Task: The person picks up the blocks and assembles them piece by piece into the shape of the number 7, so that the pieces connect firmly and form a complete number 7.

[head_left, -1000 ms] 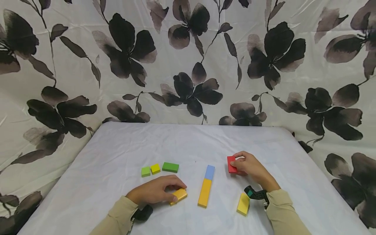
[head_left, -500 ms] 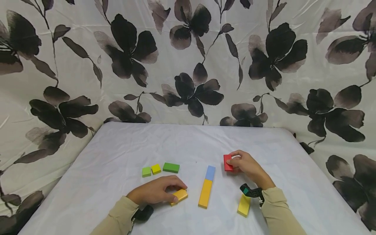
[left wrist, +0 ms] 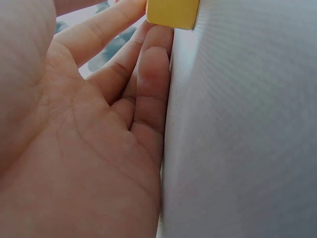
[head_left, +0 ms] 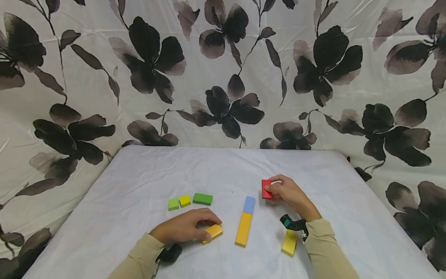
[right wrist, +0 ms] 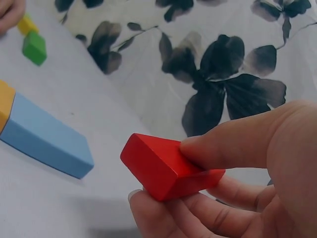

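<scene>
My right hand (head_left: 290,194) pinches a red block (head_left: 266,189) between thumb and fingers. The right wrist view shows that red block (right wrist: 163,166) held above the cloth, to the right of a blue block (right wrist: 49,136). In the head view the blue block (head_left: 249,204) lies end to end with a longer orange-yellow block (head_left: 242,230). My left hand (head_left: 184,226) holds a small orange-yellow block (head_left: 213,233) on the table, thumb at its near side. Only one end of that block (left wrist: 173,12) shows in the left wrist view.
Left of centre lie a light green block (head_left: 173,204), a yellow cube (head_left: 184,200) and a green block (head_left: 203,198). A yellow block (head_left: 289,243) lies near my right wrist. A white cloth covers the table (head_left: 209,166), with a floral curtain (head_left: 223,69) behind it.
My right hand has moved left and slightly away from me with the red block, towards the blue block. My left hand and the other blocks stay in place.
</scene>
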